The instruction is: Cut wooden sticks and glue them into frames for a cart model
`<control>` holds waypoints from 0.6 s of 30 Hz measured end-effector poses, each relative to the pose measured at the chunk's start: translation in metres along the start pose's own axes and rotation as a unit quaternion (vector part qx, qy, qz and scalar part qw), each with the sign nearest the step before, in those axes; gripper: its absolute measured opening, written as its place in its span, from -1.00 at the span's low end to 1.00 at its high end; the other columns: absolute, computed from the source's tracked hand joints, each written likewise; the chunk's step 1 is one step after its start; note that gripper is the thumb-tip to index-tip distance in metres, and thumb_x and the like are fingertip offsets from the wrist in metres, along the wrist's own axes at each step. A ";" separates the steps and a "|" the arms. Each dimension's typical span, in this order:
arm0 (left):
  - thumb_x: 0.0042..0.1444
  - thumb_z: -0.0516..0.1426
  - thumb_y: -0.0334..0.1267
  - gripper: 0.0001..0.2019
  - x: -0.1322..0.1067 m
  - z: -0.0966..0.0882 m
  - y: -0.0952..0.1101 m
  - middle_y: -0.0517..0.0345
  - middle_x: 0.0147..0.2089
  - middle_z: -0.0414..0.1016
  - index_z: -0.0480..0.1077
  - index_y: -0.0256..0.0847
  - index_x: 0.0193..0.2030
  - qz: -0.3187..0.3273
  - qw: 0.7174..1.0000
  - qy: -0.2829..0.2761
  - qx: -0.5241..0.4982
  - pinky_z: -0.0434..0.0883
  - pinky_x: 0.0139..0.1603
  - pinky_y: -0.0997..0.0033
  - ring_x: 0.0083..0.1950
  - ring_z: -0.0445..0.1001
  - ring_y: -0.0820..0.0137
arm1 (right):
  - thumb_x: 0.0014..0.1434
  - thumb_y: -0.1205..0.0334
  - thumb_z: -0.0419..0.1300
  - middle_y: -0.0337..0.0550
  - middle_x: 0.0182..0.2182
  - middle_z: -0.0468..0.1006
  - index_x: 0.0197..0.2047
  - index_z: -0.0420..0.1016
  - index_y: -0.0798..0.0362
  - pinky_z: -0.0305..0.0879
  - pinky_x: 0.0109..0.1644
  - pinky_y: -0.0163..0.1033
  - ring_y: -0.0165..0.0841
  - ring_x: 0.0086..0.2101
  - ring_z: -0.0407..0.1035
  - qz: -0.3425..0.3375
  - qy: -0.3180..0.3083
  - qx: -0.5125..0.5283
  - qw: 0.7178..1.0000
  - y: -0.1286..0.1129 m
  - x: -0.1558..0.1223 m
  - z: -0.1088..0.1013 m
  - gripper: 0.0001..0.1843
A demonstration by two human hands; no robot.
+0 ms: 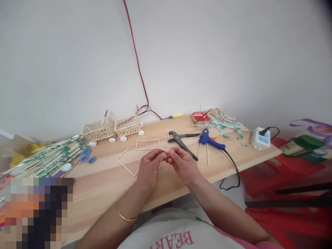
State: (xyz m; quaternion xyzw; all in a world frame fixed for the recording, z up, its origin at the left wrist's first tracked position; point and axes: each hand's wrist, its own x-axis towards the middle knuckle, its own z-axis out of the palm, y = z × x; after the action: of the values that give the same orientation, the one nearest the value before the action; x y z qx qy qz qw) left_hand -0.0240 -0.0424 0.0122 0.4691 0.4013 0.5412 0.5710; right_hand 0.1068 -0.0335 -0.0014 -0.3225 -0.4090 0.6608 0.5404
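Note:
My left hand and my right hand meet over the front middle of the table, fingertips pinched together. Between them are short wooden sticks, partly hidden by the fingers. Just beyond the left hand lie two flat stick frames: a rectangular frame and, nearer, an angled frame. Right of my right hand rest black-handled pliers and a blue glue gun. One loose stick lies below the glue gun.
Two stick-built carts with white wheels stand at the back left. Packaged sticks and blue wheels lie left. Torn wrappers, a red tray and a white power socket are right. The glue gun's cord hangs over the edge.

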 end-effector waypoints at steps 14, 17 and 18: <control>0.06 0.11 -0.20 -0.82 0.001 -0.012 0.009 0.18 -0.40 0.45 0.44 -0.26 -0.41 0.007 0.985 0.064 0.160 0.31 -0.24 0.50 -0.31 0.38 0.45 | 0.04 0.04 0.23 -0.25 -0.42 0.42 -0.36 0.32 0.05 0.27 -0.25 -0.29 -0.43 -0.39 0.32 -0.016 -0.035 -0.212 0.976 0.010 0.005 0.002 -0.73; 0.09 0.07 -0.20 -0.79 -0.005 -0.019 0.019 0.19 -0.46 0.43 0.43 -0.25 -0.44 0.012 0.968 0.008 0.252 0.31 -0.27 0.48 -0.35 0.39 0.44 | 0.09 0.12 0.20 -0.23 -0.38 0.43 -0.23 0.33 0.04 0.27 -0.25 -0.29 -0.42 -0.36 0.34 -0.091 -0.045 -0.306 0.946 -0.009 0.012 -0.001 -0.77; 0.09 0.06 -0.21 -0.80 -0.009 -0.021 0.020 0.19 -0.46 0.44 0.43 -0.24 -0.44 0.003 0.963 -0.004 0.268 0.31 -0.28 0.47 -0.36 0.40 0.43 | 0.09 0.15 0.19 -0.23 -0.38 0.44 -0.21 0.34 0.04 0.27 -0.25 -0.29 -0.42 -0.36 0.34 -0.102 -0.067 -0.331 0.936 -0.016 0.014 0.001 -0.78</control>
State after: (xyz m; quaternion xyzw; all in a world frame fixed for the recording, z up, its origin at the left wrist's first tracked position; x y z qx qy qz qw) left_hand -0.0501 -0.0494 0.0260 0.6086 0.5278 0.4135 0.4243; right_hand 0.1106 -0.0190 0.0130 -0.3945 -0.6703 0.4494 0.4394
